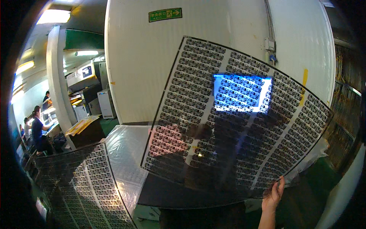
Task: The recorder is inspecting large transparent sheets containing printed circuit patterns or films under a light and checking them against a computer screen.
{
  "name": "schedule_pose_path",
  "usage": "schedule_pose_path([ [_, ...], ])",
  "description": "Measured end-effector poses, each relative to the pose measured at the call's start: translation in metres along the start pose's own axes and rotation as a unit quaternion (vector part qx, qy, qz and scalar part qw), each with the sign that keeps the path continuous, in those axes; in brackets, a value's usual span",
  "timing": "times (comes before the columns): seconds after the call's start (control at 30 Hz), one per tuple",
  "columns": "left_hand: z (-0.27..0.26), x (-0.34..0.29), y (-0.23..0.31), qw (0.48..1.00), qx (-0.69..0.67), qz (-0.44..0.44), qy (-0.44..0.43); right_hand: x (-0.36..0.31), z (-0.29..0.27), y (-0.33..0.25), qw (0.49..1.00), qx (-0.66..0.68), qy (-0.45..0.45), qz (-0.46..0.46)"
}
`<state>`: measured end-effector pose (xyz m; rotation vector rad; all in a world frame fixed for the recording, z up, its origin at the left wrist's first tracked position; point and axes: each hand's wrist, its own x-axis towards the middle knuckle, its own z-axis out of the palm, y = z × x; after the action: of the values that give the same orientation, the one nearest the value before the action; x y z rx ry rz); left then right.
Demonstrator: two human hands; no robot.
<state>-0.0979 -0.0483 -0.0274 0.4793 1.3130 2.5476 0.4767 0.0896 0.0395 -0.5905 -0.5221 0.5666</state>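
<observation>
A large see-through film sheet (179, 95), printed with rows of small black patterns and edged in black, stands tilted in front of me. My right hand (273, 194) pinches its lower right edge, fingers closed. A bright bluish-white rectangle and dark shapes reflect off its surface. At the lower left is a second film sheet (95, 168) with similar black rows, slanting out of the picture. My left hand does not show, so whatever supports that second sheet is hidden.
Behind the sheets, clear plastic wrapping (124, 152) covers a pale flat surface beside a dark tabletop (164, 194). A white panel wall (133, 68) rises behind. Loaded racks (345, 99) stand at right. Far left, a seated person (37, 128) works near a pillar (59, 76).
</observation>
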Motion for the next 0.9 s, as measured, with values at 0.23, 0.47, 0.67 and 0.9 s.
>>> schedule_pose_path([
  [0.23, -0.021, 0.012, -0.015, 0.994, -0.080, -0.003, -0.070, -0.002, 0.007, -0.001, 1.000, -0.004, 0.013, 0.014],
  [0.47, 0.037, -0.023, 0.004, 0.996, -0.018, -0.059, -0.063, -0.001, 0.010, 0.003, 0.999, 0.032, -0.006, 0.012],
  [0.67, 0.026, -0.012, -0.031, 0.989, 0.088, -0.078, -0.085, -0.003, 0.001, -0.002, 1.000, 0.026, -0.013, -0.001],
  [0.9, 0.046, -0.031, -0.013, 0.982, 0.105, -0.078, -0.134, -0.013, 0.023, 0.012, 0.990, 0.096, -0.068, 0.074],
])
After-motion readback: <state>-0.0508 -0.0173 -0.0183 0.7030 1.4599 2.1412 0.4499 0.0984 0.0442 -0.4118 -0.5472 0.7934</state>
